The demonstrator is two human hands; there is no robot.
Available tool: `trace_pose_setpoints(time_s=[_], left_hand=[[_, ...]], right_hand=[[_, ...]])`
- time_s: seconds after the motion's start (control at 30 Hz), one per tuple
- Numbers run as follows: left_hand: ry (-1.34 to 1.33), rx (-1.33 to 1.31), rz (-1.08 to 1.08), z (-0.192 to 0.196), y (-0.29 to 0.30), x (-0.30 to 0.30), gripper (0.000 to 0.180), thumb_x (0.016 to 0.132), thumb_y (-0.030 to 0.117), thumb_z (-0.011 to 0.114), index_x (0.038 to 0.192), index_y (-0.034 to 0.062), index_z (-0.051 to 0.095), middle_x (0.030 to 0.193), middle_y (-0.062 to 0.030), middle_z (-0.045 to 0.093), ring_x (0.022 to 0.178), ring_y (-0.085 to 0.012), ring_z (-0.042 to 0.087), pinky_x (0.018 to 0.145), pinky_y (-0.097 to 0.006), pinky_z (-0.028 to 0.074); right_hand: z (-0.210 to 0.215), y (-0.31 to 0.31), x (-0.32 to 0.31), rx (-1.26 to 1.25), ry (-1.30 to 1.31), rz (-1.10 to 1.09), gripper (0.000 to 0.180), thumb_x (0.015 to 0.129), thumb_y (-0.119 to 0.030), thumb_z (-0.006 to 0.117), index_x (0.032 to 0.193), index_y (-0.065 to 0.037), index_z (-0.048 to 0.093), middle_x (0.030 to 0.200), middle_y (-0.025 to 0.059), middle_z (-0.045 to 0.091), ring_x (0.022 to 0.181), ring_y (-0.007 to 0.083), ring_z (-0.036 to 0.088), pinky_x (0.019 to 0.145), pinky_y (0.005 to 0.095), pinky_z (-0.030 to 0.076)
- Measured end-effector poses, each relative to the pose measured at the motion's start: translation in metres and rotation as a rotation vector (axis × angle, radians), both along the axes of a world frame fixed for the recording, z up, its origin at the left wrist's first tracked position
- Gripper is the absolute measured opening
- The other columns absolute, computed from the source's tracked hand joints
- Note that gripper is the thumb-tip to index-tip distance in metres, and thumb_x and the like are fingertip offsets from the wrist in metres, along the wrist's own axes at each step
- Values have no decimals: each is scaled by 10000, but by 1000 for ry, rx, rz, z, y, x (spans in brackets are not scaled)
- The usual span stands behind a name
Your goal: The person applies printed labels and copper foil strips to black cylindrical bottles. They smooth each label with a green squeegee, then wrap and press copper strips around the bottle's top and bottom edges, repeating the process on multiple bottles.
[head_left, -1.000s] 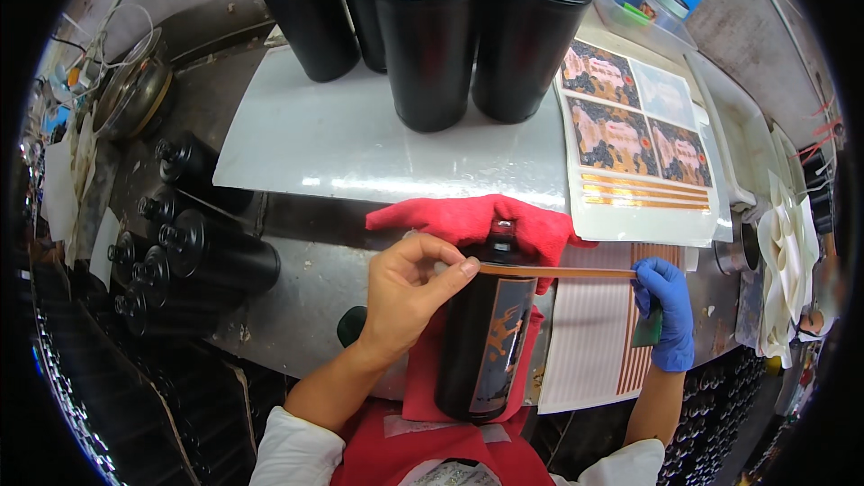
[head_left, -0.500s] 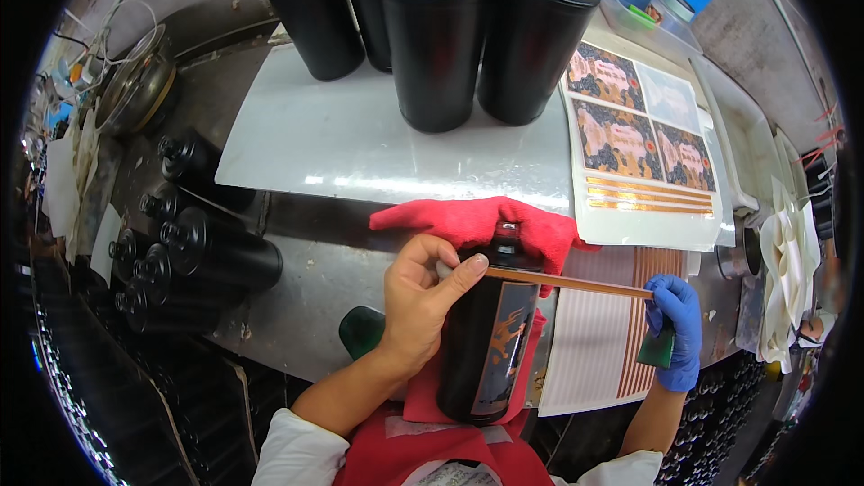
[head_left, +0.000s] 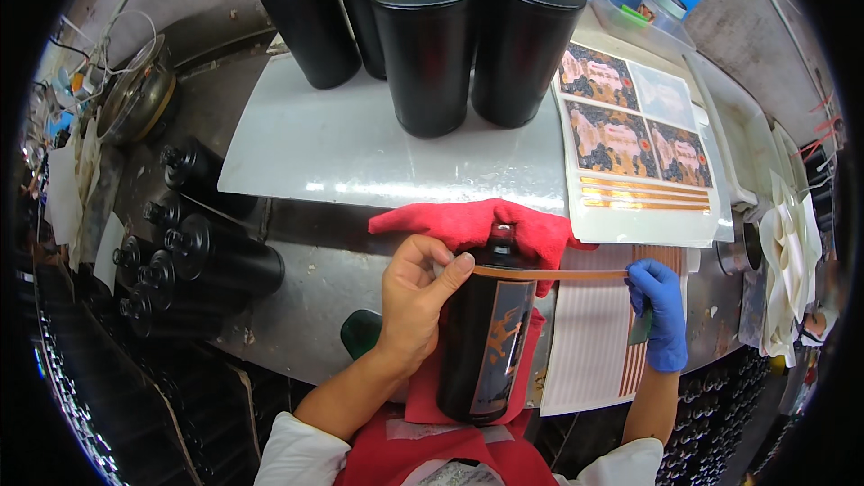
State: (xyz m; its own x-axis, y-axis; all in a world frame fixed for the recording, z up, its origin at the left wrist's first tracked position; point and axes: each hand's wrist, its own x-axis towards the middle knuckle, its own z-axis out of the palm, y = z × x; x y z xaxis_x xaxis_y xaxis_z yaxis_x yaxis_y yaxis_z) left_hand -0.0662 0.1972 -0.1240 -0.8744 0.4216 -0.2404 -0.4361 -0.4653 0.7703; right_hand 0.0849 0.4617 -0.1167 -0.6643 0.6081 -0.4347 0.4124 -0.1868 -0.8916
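Note:
A black bottle [head_left: 463, 351] with a dark, copper-patterned panel on its front leans neck-away on red cloth in front of me. Across its shoulder runs a narrow copper-brown strip [head_left: 580, 275]. My bare left hand [head_left: 418, 297] pinches the strip's left end against the bottle, thumb on top. Off to the right, my right hand [head_left: 661, 319], in a blue glove, grips the other end, holding the strip taut and nearly level. A flat green piece [head_left: 640, 328], perhaps a scraper, shows partly tucked under the gloved fingers.
Several black bottles stand on a white board [head_left: 360, 162] at the back; more lie on their sides at left [head_left: 229, 252]. Printed decal sheets [head_left: 630, 225] and a striped sheet [head_left: 585, 342] are at right. A red cloth [head_left: 432, 220] lies behind the bottle; a dark green object [head_left: 362, 331] sits left.
My right hand has moved left and slightly up, bringing the strip's free end from a downward slant to nearly level. My left hand keeps its pinch, shifted slightly left.

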Motion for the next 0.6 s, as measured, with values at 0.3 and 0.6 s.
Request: trace_pose_setpoints(time_s=[0.3,0.6], left_hand=[[15,103,93,-10,-8,-5,174,826,-27,625,832,76,485,822,-6,517,755,-71,521,698,-213,444],[182,-163,100,-32,18,16,176,812,144,674,789,93,506,759,33,473,694,-61,425,621,-226,368]], right_hand=[[13,-10,-15,98,-11,35,151,820,-176,634,731,-61,592,553,-45,454,428,23,365,392,181,259],[17,-7,17,188,-113,92,291,853,-395,573,901,-108,587,639,-28,424,465,95,403,295,264,425]])
